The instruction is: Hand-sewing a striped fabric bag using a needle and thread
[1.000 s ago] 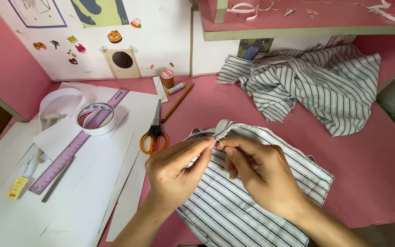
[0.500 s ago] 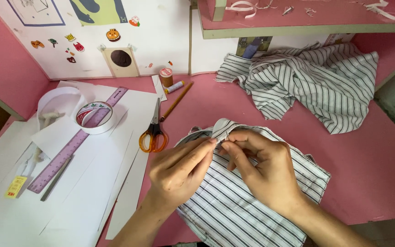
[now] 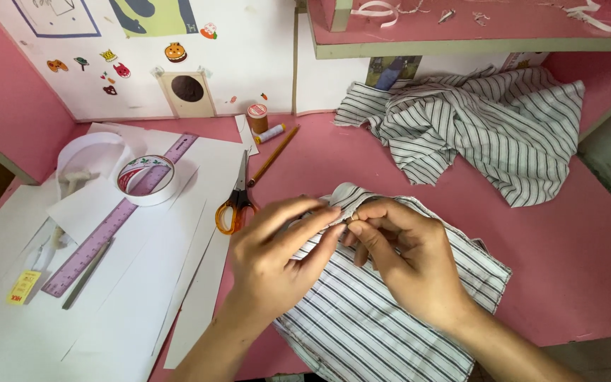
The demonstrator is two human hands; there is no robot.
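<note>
I see both hands pinching the top folded edge of the striped cloth piece [image 3: 383, 311] on the pink table [image 3: 567, 247]. Left hand [image 3: 277, 255] and right hand [image 3: 408, 258] fingertips meet, closed on the fold. Orange-handled scissors [image 3: 235, 201] lie just left.

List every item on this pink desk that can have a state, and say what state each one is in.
Left hand: pinching the folded striped cloth.
Right hand: pinching the same fold.
Scissors: shut, lying flat.
Striped shirt: crumpled in a heap.
Tape roll: lying flat on paper.
Thread spool: upright.
Pencil: lying flat.
</note>
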